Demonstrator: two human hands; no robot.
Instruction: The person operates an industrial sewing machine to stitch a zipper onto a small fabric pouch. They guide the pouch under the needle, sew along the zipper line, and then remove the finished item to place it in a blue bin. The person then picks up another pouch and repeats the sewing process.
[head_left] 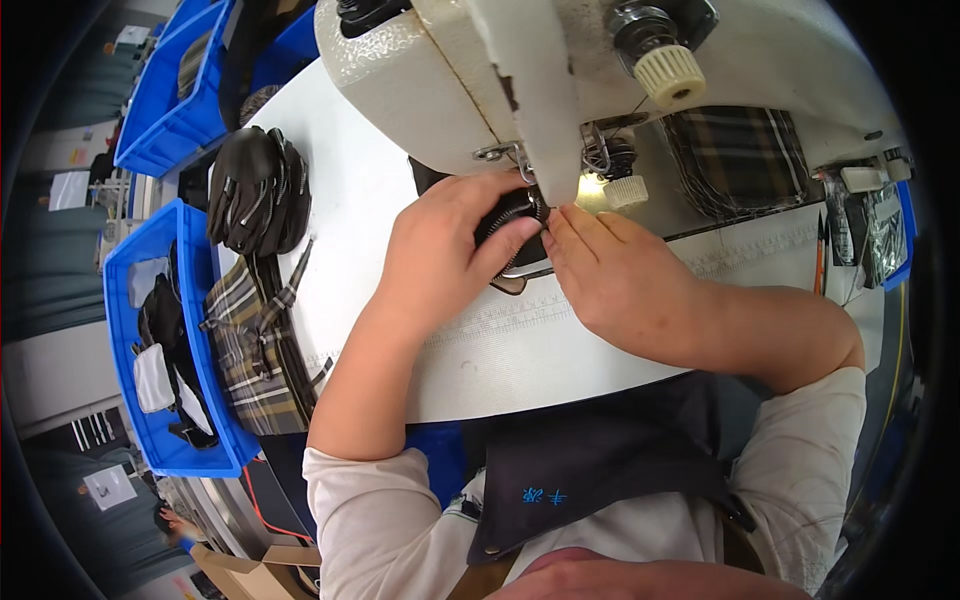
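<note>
Under the needle area of a white sewing machine (420, 90) lies a small black fabric piece with a curved zipper (507, 228). My left hand (450, 240) is closed on it, the thumb pressing along the zipper and the fingers bent over its far edge. From the other side my right hand (620, 265) pinches the right edge of the same piece, fingertips pressed together close to the left thumb. The machine's lamp glows just beyond the right fingertips. Part of the piece is hidden beneath my hands, and the needle tip cannot be made out.
A stack of black zippered pieces (258, 190) and plaid fabric (250, 350) lie at the left table side, beside blue bins (120, 290). More plaid panels (735, 160) rest right of the needle. A printed ruler strip (480, 325) crosses the table. Pens (820, 255) lie far right.
</note>
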